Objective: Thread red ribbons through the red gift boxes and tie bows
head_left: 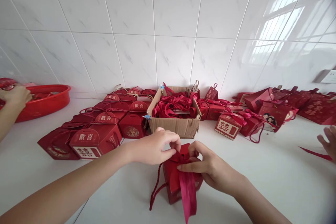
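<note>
A small red gift box stands on the white tabletop near the front, with a twisted cord handle hanging at its left side. A crimson ribbon is gathered at the box top, and its long tail falls down the front. My left hand reaches in from the left, thumb and fingers pinched on the ribbon at the top. From the right, my right hand has its fingers bent round the ribbon on the top right of the box. The exact fold between the fingertips is hidden.
Behind the hands, a cardboard box holds red ribbons. Rows of red gift boxes stand left, ribboned ones right. Another person's hand is by a red basin at far left; another hand shows at the right edge.
</note>
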Demonstrator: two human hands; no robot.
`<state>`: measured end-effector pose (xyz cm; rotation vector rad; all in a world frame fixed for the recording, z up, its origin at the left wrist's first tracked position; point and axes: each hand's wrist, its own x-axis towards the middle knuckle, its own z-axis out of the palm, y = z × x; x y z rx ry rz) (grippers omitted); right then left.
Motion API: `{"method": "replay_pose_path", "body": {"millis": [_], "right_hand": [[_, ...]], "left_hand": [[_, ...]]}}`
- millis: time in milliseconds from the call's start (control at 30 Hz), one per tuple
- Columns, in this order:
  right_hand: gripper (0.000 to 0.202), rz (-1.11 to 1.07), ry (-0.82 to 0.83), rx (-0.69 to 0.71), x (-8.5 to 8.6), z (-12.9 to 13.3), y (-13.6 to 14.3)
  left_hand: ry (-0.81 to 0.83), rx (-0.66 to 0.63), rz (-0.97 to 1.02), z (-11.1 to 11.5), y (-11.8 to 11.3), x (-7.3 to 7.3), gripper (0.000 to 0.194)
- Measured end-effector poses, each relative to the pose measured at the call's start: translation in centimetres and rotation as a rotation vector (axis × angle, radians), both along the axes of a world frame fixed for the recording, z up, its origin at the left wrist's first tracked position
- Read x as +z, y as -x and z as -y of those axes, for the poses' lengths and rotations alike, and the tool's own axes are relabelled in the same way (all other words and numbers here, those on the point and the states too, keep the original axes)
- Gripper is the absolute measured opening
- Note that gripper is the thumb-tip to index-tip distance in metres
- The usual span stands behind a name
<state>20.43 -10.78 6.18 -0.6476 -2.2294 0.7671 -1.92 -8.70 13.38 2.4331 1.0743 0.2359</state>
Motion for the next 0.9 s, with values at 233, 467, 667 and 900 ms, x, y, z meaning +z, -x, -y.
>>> {"method": "replay_pose_path", "body": {"millis": [233, 467, 667, 900], "right_hand": [[0.033, 0.081, -0.137, 0.05, -0.4, -0.4, -0.1], [0.033, 0.055, -0.136, 0.051, -0.5, -0.4, -0.1], [0.033, 0.064, -0.069, 0.058, -0.5, -0.3, 0.0], [0.033, 0.056, -0.146, 0.057, -0.5, -0.5, -0.1]], "left_hand": [[-0.015, -0.035, 0.048, -0.2, 0.1, -0.9, 0.014], [0.029, -0.076, 0.11, 0.0, 0.3, -1.4, 0.029], [0.18, -0.063, 0.218, 0.0, -0.3, -2.0, 0.023], [0.156, -0.049, 0.315, -0.2, -1.0, -3.0, 0.018]]}}
